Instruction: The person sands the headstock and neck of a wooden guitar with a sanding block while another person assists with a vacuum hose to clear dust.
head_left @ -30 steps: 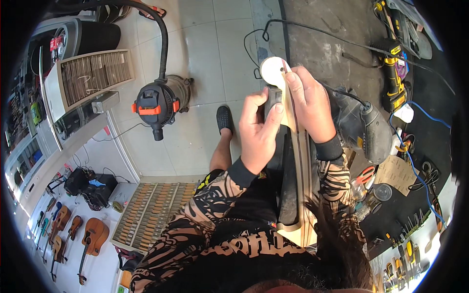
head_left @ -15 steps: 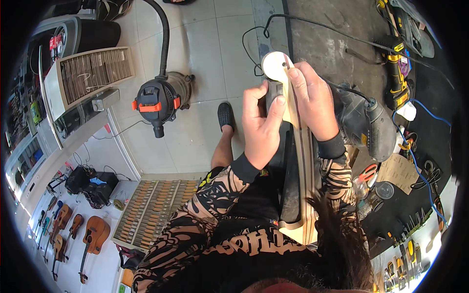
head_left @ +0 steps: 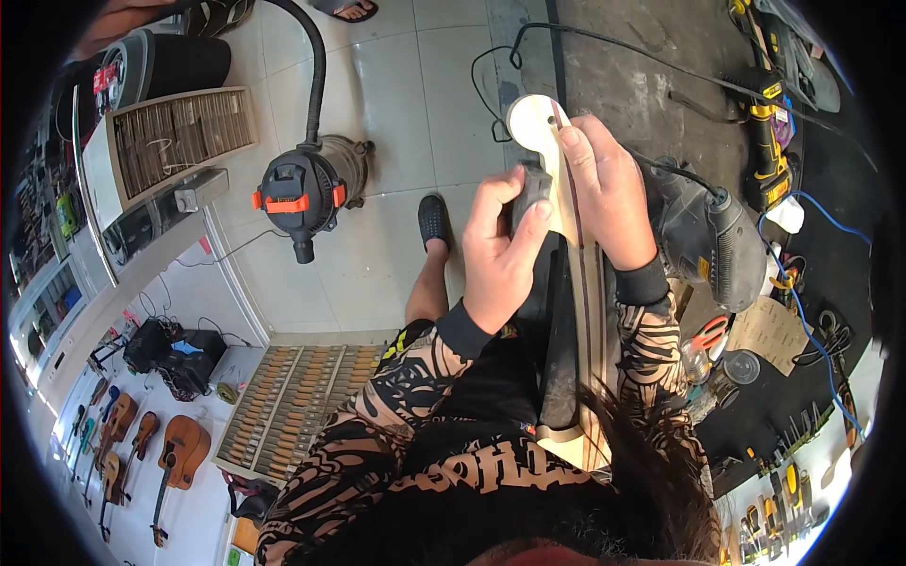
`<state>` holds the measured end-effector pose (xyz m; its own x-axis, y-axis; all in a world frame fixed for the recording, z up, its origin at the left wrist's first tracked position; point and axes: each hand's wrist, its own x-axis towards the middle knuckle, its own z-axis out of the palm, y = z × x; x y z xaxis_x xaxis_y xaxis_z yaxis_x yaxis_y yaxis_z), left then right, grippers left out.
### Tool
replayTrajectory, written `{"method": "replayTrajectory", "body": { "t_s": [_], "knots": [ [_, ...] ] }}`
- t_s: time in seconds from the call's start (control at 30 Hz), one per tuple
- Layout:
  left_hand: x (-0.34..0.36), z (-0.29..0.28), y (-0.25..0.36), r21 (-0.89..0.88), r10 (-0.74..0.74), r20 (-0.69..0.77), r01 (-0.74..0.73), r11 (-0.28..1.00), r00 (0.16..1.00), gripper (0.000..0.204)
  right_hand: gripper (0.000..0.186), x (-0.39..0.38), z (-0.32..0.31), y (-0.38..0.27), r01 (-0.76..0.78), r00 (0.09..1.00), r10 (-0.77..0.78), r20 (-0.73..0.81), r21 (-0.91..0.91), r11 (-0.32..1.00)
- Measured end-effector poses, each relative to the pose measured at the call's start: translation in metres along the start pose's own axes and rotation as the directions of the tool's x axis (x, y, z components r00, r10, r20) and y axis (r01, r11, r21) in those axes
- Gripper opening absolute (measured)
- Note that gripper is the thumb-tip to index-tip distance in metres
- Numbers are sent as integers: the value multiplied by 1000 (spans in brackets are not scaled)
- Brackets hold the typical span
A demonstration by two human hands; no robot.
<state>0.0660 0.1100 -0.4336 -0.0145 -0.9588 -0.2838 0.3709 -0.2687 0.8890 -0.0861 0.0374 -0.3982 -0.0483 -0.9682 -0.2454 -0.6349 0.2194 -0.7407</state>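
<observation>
A pale wooden instrument neck (head_left: 593, 330) with darker lengthwise strips runs from close to my body up to a rounded end (head_left: 527, 121) with a small dark hole. My right hand (head_left: 613, 203) is closed around its right edge just below that end, thumb on top. Between the fingers and thumb of my left hand (head_left: 498, 255) is a small dark grey block (head_left: 533, 187). The block sits at the neck's left edge, under the rounded end; whether it touches the wood I cannot tell. A long dark bar (head_left: 559, 373) lies along the neck's left side.
A power tool (head_left: 727, 245) with a cord lies on the dark bench to the right, near red-handled scissors (head_left: 713, 332) and sandpaper (head_left: 766, 335). On the floor at left stands a shop vacuum (head_left: 297, 198). Another person's sandalled foot (head_left: 354, 9) shows at the top.
My left hand and the block have shifted slightly down and left, and the block has tilted. My right hand stays on the neck. The other person's foot shows more at the top.
</observation>
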Motion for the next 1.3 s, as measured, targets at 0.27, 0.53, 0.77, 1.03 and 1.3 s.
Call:
{"method": "replayTrajectory", "body": {
  "t_s": [0.27, 0.53, 0.77, 1.03, 1.3],
  "knots": [
    [6, 19, -8, -109, 68, -143, -84, 990, 987, 28, 39, -1, 2, 0, 30, 1000, -30, -9, -8, 1000],
    [9, -8, 13, -21, -77, 57, 78, 997, 995, 26, 38, 1, 1, 6, 24, 1000, -24, -2, -2, 1000],
    [7, 6, 2, -27, -13, -26, 12, 1000, 1000, 28, 38, -1, 1, 0, 44, 999, -44, -17, -11, 999],
    [12, 14, -4, -48, 66, -104, -71, 996, 992, 30, 39, -1, 2, 3, 35, 999, -34, -18, 5, 999],
    [12, -12, 9, -8, -25, 113, 26, 1000, 993, 29, 40, 0, 1, 2, 6, 1000, -6, 8, 21, 1000]
  ]
}}
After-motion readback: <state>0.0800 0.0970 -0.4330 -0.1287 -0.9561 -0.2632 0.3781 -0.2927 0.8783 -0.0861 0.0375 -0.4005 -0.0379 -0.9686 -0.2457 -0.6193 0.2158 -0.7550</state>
